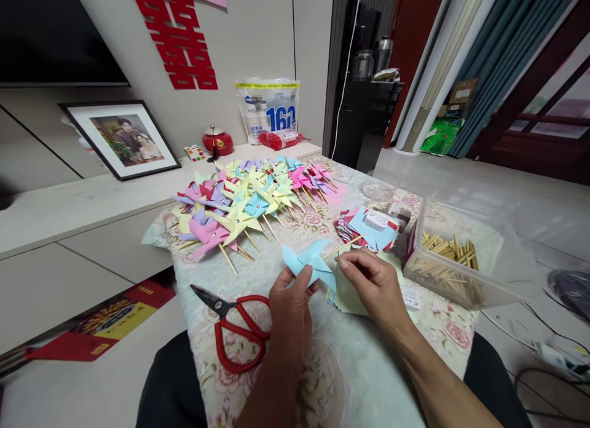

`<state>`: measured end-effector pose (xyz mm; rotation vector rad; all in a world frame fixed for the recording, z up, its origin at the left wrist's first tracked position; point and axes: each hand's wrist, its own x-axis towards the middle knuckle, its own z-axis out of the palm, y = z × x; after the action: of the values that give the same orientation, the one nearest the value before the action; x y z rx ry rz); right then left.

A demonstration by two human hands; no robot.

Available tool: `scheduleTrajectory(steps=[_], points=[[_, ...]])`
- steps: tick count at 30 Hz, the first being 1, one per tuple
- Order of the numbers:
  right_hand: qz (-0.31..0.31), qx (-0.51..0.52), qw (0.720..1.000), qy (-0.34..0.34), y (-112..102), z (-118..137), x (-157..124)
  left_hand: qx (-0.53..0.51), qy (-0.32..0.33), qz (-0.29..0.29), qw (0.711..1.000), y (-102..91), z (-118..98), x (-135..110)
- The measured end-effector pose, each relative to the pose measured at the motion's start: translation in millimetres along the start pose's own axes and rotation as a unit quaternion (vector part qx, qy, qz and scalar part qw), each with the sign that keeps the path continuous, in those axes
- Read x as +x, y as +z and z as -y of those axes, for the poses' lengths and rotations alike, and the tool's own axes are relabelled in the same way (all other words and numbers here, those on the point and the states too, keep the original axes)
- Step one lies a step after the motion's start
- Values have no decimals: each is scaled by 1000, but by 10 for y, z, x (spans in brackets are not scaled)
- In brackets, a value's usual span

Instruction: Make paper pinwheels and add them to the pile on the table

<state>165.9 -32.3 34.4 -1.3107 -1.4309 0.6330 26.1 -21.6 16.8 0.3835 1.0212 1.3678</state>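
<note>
My left hand [295, 293] is closed on a light blue paper pinwheel [304, 259], its thumb pressed near the centre. A thin wooden stick [343, 246] sticks out from the pinwheel to the right. Just beside that stick, my right hand [371, 280] is closed in a pinch; what its fingertips hold, if anything, is too small to make out. Red-handled scissors [239, 329] lie with blades apart, left of my left hand. Beneath my right hand is a stack of pale green paper sheets [353, 302].
Finished pinwheels [251, 200] in several colours are heaped at the back of the cloth-covered table [369, 360]. Coloured paper squares [387, 237] with a small white box [375, 220] lie behind my right hand. A clear plastic bin [442, 286] of short sticks stands at the right edge.
</note>
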Motion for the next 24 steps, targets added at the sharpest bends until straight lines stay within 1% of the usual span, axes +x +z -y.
scheduleTrajectory(steps=[3, 6, 9, 13, 16, 19, 24], points=[[38, -42, 997, -56, 15, 11, -19, -19, -2, 8, 1000, -2, -10, -7], [64, -55, 994, -75, 32, 15, -27, -22, -3, 8, 1000, -8, 0, -7], [74, -73, 991, -84, 38, 18, -25, -10, -3, 2, 1000, -9, 10, -6], [74, -93, 988, -94, 39, 26, -20, -7, -3, 2, 1000, -12, 16, -3], [60, -99, 988, -102, 47, 24, -24, -8, -3, 3, 1000, -12, 17, -8], [53, -114, 983, -136, 62, 2, -37, -14, -7, 14, 1000, -4, 10, -29], [51, -161, 966, -196, 81, -45, -55, -33, -30, 37, 998, 12, 17, -62]])
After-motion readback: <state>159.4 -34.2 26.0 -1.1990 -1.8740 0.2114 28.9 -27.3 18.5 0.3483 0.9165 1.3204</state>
